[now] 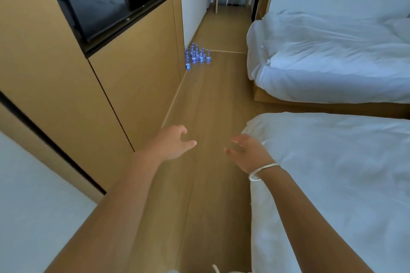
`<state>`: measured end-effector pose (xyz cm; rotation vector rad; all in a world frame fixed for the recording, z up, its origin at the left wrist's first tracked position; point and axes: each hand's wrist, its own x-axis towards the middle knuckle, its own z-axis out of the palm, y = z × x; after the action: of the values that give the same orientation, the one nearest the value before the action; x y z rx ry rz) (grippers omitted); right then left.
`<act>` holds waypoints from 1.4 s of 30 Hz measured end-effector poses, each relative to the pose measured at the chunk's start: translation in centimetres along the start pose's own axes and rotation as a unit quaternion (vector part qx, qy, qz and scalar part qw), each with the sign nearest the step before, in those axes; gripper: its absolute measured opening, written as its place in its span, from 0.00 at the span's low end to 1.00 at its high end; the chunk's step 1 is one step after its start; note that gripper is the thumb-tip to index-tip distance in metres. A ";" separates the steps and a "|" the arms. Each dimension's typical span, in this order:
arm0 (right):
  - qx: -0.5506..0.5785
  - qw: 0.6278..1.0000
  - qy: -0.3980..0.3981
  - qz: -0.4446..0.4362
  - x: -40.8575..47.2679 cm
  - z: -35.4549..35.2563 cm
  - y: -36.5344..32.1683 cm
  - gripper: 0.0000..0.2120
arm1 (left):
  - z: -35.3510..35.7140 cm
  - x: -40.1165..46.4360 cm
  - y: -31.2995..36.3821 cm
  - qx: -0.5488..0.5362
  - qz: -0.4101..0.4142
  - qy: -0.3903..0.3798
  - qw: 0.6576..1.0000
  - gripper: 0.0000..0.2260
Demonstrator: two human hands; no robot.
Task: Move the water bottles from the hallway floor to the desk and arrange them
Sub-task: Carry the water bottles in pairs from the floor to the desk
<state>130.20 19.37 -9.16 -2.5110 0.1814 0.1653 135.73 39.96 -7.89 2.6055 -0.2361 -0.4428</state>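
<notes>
Clear plastic water bottles (198, 55): blue labels. Wooden plank floor (213, 99): tan. Rumpled bed duvets (332, 62): white. Thin wrist bangle (263, 172): silver.

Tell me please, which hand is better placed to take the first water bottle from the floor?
Probably the left hand. The water bottles stand far ahead against the left wall, on its side. The right hand, with the bracelet, is beside the bed. Both are empty and far away.

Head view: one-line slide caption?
Both empty hands, left and right, reach toward water bottles clustered upright on the floor by the wall.
</notes>
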 end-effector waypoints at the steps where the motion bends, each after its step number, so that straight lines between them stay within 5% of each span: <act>1: 0.010 1.000 0.001 0.005 1.6 -0.3 0.1 0.20 | -0.3 1.7 0.2 0.002 0.001 -0.005 1.000 0.26; 21: -0.010 1.000 -0.016 -0.019 41.6 -12.6 6.5 0.17 | -5.9 41.9 10.3 0.005 -0.014 -0.005 1.000 0.29; 42: 0.012 0.999 -0.043 -0.019 86.6 -15.3 2.8 0.18 | -18.9 85.9 6.6 0.004 -0.036 -0.003 0.999 0.28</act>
<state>215.98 0.23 -12.28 -2.4758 0.1005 0.2528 221.91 21.50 -11.89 2.6277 -0.1468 -0.4760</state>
